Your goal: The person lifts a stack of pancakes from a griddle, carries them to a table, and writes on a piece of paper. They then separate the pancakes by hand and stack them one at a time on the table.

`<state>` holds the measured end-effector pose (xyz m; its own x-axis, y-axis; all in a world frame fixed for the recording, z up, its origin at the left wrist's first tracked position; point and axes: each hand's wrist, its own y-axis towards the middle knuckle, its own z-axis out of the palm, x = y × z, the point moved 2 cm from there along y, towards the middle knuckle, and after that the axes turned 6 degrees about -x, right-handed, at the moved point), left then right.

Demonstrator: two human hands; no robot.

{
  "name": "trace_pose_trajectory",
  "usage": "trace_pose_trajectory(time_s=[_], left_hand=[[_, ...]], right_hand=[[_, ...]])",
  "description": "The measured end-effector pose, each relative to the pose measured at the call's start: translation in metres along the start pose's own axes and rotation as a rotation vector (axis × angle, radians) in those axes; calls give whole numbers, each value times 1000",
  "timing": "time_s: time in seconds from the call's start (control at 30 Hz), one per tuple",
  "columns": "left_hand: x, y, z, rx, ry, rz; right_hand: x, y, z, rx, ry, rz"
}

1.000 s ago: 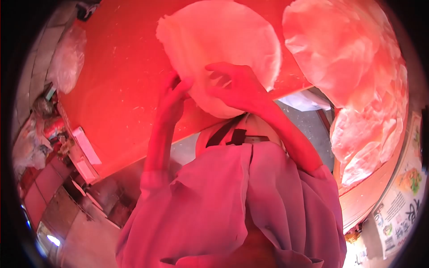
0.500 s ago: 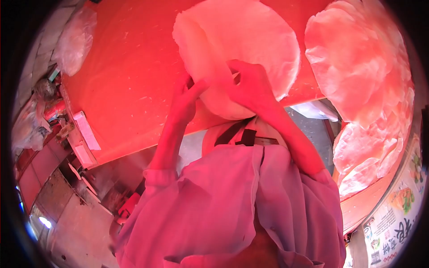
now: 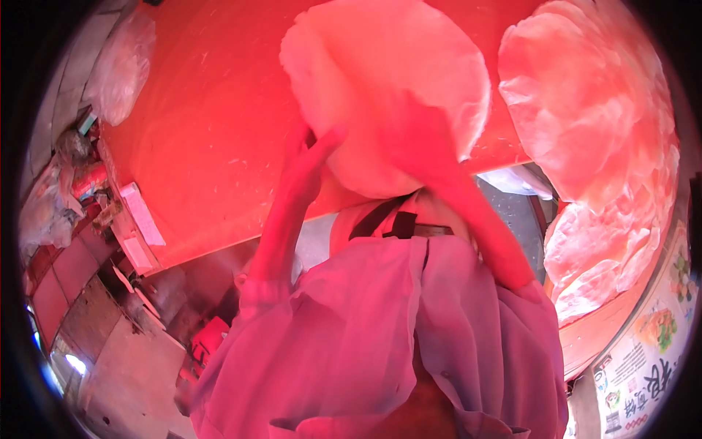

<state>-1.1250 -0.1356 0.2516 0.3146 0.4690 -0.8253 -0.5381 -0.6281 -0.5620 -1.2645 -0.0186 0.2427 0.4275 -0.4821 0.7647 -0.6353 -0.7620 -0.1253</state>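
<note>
A large, thin, round pancake [image 3: 395, 58] lies on the red-lit table in front of me, with a fold or crease along its left part. My left hand [image 3: 308, 164] is at the pancake's lower left edge, its thumb over the sheet and its fingers curled beside the rim. Over the lower right part of the pancake is my right hand [image 3: 424, 143], its fingers smeared by motion. Strong red light blurs the line between skin and pancake.
A tall pile of similar thin pancakes [image 3: 585, 110] fills the right side. The table [image 3: 212, 146] has scratches and crumbs. Plastic bags [image 3: 121, 73] hang at the far left. A printed banner [image 3: 643, 366] with food pictures stands at lower right.
My right hand has gone from bent fingers at the pancake's middle to a flatter, blurred pose over it. The pancake's left edge has shifted slightly left. My left hand stays nearly in place.
</note>
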Motion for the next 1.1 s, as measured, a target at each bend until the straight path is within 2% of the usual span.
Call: trace_pose_trajectory(time_s=[0.07,0.17,0.2,0.27,0.33,0.37,0.43,0.5,0.57,0.6,0.67,0.77,0.83,0.9,0.97,1.03,1.07,1.1], left_hand=[[10,-4,-7,-72,28,-12],[24,-3,-27,-156,-119,-98],[25,-1,-31,-163,-228,-150],[27,3,-35,-121,-387,-126],[57,16,-59,-85,-414,-156],[67,20,-65,-72,-426,-174],[70,23,-62,-53,-479,-208],[86,29,-74,-25,-522,-210],[127,47,-106,13,-548,-179],[122,45,-99,13,-565,-224],[105,40,-84,16,-594,-310],[133,52,-108,-4,-598,-289],[130,51,-109,-10,-571,-277],[127,50,-106,3,-557,-278],[118,46,-100,38,-551,-295],[100,38,-87,77,-581,-289],[96,35,-82,94,-595,-289],[100,35,-87,73,-585,-279]], right_hand=[[4,-8,17,-54,-39,-234],[-6,5,-19,188,332,130],[-17,9,-37,113,503,136],[-50,8,-83,-21,857,125],[-78,9,-148,92,793,266],[-61,7,-179,-102,880,385],[-67,-4,-239,-272,826,376],[-124,-27,-302,-736,777,347],[-42,-3,-327,-668,895,324],[-28,11,-338,-590,908,275],[-22,67,-364,-437,932,173],[-19,130,-400,-213,959,25],[7,140,-412,-262,1018,-107],[8,146,-427,-403,702,-180],[-35,141,-463,-609,7,-179],[-106,142,-510,-762,-704,-165],[-208,165,-536,-530,210,-76],[-306,185,-560,-485,1109,128]])
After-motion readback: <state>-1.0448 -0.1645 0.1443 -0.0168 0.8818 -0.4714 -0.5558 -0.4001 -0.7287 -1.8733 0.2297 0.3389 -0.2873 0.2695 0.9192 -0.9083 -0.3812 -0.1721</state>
